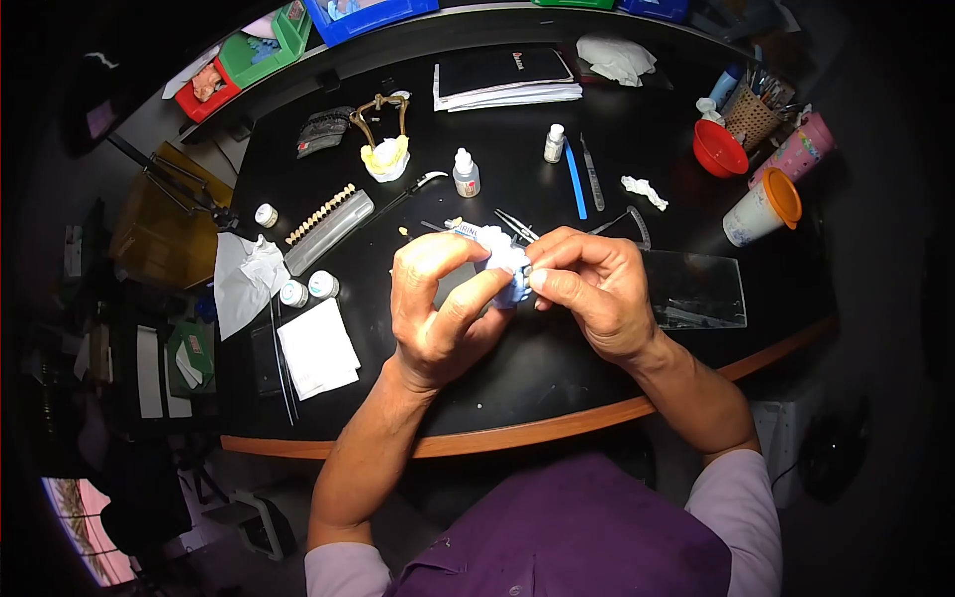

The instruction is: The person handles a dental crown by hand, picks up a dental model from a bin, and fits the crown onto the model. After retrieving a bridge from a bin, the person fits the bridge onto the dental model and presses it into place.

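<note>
My left hand (438,303) is closed around a small blue-and-white dental model (513,267), held above the desk in the middle of the head view. Close against its right side, my right hand (592,289) has thumb and forefinger pinched together. Whatever sits between those fingertips is too small and too covered to name. Just behind the model lie metal tweezers (515,225), and a dropper bottle (466,173) stands farther back. Part of the model is hidden by my left fingers.
A tooth shade guide (328,229), small jars (323,285) and folded white paper (318,348) lie left. Behind are an articulator with a cast (385,157) and a notebook (507,80). Rightward are a glass plate (693,290), a red bowl (719,149) and an orange-lidded cup (761,208).
</note>
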### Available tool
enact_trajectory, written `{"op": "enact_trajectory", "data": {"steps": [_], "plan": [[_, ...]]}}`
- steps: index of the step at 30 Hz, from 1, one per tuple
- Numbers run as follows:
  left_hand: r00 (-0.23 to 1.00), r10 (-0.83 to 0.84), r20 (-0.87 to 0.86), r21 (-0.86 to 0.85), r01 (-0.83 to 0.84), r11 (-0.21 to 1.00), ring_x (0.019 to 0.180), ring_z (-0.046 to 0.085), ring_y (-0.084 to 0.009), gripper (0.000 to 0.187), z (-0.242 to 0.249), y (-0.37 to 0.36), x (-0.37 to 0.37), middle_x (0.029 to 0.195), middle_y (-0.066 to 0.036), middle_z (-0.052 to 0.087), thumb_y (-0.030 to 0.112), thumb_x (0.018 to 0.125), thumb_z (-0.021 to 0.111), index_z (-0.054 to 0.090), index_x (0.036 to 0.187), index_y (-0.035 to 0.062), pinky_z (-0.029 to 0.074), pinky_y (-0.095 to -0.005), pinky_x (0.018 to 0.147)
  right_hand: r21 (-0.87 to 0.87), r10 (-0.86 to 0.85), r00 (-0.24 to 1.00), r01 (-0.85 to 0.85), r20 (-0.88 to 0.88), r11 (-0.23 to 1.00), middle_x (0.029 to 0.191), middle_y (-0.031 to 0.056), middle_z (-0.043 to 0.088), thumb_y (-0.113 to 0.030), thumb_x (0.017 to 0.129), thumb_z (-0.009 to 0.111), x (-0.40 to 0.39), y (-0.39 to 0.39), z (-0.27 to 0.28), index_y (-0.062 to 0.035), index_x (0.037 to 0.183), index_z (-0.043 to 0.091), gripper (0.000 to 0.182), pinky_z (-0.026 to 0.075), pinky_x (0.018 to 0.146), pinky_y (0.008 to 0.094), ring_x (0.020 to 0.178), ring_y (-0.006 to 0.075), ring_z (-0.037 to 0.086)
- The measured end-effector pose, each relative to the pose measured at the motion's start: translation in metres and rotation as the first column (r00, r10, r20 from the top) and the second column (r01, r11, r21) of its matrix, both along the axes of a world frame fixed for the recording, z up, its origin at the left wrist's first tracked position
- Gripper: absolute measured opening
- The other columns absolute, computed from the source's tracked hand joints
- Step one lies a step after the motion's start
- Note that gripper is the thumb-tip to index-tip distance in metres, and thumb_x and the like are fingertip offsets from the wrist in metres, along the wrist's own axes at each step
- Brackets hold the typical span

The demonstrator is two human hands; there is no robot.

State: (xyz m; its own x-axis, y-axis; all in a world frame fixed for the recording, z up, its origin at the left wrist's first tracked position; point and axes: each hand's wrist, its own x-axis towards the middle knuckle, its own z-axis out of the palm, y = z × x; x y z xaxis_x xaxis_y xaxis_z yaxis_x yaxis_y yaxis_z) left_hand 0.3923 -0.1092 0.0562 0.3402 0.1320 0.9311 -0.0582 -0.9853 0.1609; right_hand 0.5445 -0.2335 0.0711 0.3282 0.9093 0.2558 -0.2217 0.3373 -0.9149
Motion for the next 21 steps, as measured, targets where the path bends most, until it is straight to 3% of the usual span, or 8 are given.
{"op": "enact_trajectory", "data": {"steps": [7,10,21], "plan": [[0.995,-0.101,-0.004,-0.084,0.100,0.991,0.100,0.068,-0.0294,0.043,-0.003,0.000,0.003,0.107,-0.013,0.065,-0.004,0.062,0.085,0.072,0.101,0.0076,0.058,-0.0437,0.089,-0.109,0.027,0.999,-0.032,-0.047,0.994,0.100,0.0130,0.072,0.001,0.093,0.070,0.004,-0.001,0.002,0.0044,0.090,0.074,0.006,0.055,0.069,0.0246,0.080,0.0111,0.065],[0.992,-0.124,-0.033,-0.056,0.122,0.991,0.098,0.067,-0.0267,0.050,-0.009,0.005,0.002,0.109,-0.014,0.063,0.003,0.061,0.094,0.071,0.106,0.0067,0.060,-0.0414,0.083,-0.134,0.050,0.996,-0.060,-0.072,0.989,0.099,0.0126,0.073,0.001,0.092,0.070,0.006,-0.001,0.002,0.0040,0.089,0.075,0.006,0.055,0.068,0.0246,0.080,0.0113,0.066],[0.984,-0.145,-0.099,-0.108,0.134,0.985,0.097,0.066,-0.0283,0.044,0.000,0.000,-0.002,0.106,-0.013,0.063,0.001,0.058,0.090,0.076,0.099,0.0065,0.057,-0.0399,0.081,-0.212,0.096,0.986,-0.123,-0.134,0.969,0.100,0.0132,0.073,0.000,0.091,0.070,0.017,-0.002,0.004,0.0024,0.089,0.075,0.006,0.058,0.065,0.0244,0.082,0.0134,0.069]]}}
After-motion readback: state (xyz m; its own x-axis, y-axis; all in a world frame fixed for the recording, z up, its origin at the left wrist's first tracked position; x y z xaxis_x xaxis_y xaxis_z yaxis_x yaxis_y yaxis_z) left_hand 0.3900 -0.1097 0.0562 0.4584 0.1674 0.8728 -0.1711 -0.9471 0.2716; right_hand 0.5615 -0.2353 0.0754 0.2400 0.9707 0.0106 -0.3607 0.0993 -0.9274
